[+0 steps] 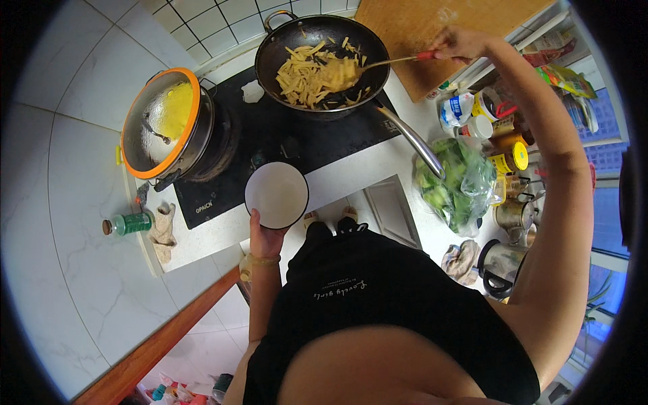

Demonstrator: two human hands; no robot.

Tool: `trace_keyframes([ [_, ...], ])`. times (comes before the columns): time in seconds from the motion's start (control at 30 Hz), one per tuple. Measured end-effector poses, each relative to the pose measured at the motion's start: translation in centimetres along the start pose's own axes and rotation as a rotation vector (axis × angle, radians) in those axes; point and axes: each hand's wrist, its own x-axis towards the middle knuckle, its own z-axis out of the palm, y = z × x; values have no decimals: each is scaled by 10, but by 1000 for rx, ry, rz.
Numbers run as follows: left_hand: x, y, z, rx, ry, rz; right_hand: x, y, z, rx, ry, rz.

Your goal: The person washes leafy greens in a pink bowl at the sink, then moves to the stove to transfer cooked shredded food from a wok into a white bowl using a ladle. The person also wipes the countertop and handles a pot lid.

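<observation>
My left hand (267, 238) grips the rim of a white bowl (277, 195), thumb over the edge, in front of the cooktop's near side. Nothing shows inside the bowl. At the upper right, my right hand (458, 44) is closed around the red handle of a metal spatula (392, 61). The spatula's blade is blurred and lies among pale yellow cut strips of food (304, 76), seemingly potato, inside a dark wok (268, 61). The wok stands on the black cooktop (273, 142), its steel handle (412, 139) pointing toward the lower right.
A pot with an orange-rimmed glass lid (190, 147) stands on the left burner. Bagged green vegetables (450, 187) lie right of the wok handle, near jars (509, 157) and an electric kettle (501, 263). A wooden board (415, 30) leans behind. A cloth (163, 233) and green bottle (131, 224) lie left.
</observation>
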Motion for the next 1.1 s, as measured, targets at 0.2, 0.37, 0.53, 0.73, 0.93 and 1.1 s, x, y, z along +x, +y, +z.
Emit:
trace_keyframes([
  [0.2,-2,-1,0,12,84,-21,21,17,16,-39,-41,-48],
  [0.37,-6,5,-9,-10,53,18,96,33,68,126,119,-109],
  [0.53,-12,10,-10,-18,43,59,96,20,77,-62,399,-205],
  [0.73,-15,13,-6,-18,60,60,76,10,83,-193,431,-116],
  [0.93,-11,17,1,-31,27,48,79,14,99,-46,472,-90],
  [1.1,5,27,10,-33,2,59,89,13,112,-71,540,-86],
])
